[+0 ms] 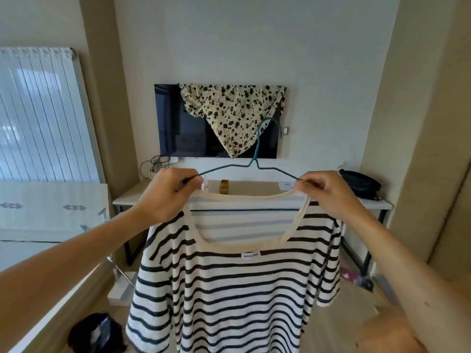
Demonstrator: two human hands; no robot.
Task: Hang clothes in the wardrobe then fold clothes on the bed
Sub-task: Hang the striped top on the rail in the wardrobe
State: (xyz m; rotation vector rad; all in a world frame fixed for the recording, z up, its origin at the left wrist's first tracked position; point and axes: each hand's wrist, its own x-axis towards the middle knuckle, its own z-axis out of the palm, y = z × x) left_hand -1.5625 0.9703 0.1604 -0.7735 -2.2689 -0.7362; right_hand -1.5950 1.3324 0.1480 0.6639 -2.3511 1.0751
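Striped tee [237, 289] hem cropped, L hand [165, 197], R hand [328, 194] pinch collar [254, 199] w/ wire hanger [253, 163], its ends hidden.

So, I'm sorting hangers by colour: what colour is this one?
The hanger is teal, clearest in the head view.

Single head-worn wide-angle view, above desk level, facing forward and slightly down toward a wall-mounted TV [183, 123] and the desk [132, 197] under it. Foreground is close: left hand [165, 194] and right hand [328, 192] sit mid-frame at arm's reach, pinching the hanger [253, 163] that carries the striped shirt [229, 289], forearms entering from the lower corners. Straight edges bow toward the frame sides.
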